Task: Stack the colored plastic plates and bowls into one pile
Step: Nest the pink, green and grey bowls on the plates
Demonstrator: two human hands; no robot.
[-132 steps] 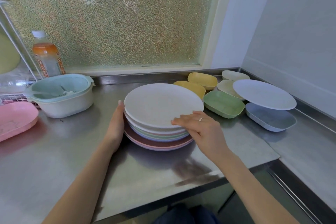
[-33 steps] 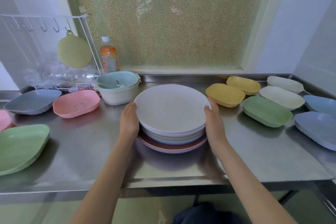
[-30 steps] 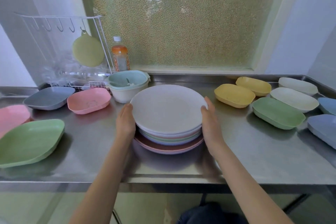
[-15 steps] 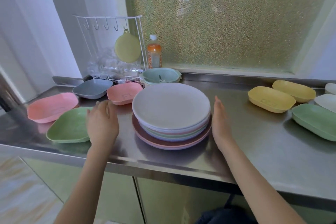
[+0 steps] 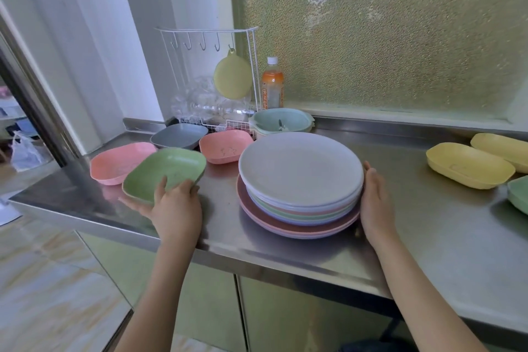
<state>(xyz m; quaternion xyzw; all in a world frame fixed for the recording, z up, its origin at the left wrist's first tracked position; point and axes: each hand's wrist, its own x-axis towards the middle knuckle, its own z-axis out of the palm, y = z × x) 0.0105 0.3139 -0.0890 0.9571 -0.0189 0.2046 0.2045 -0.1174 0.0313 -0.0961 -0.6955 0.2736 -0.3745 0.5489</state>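
A pile of round plates (image 5: 300,180) stands mid-counter, a white one on top, pastel ones under it and pink ones at the bottom. My right hand (image 5: 373,203) rests flat against the pile's right side, fingers together. My left hand (image 5: 174,206) grips the near rim of a green square bowl (image 5: 165,171), lifted slightly and tilted, left of the pile. Behind it sit two pink bowls (image 5: 121,161) (image 5: 225,146) and a grey bowl (image 5: 178,136). Two yellow bowls (image 5: 468,164) (image 5: 500,147) and a green bowl's edge (image 5: 518,193) lie at the right.
A teal-and-white colander bowl (image 5: 280,123), an orange drink bottle (image 5: 272,86) and a white wire rack (image 5: 208,77) with a hanging green disc stand at the back. The steel counter's (image 5: 428,226) front edge runs close to my arms; its left end drops to the floor.
My left hand left the pile, went left and took hold of the green square bowl, raising it. My right hand stays against the pile. The view swung left.
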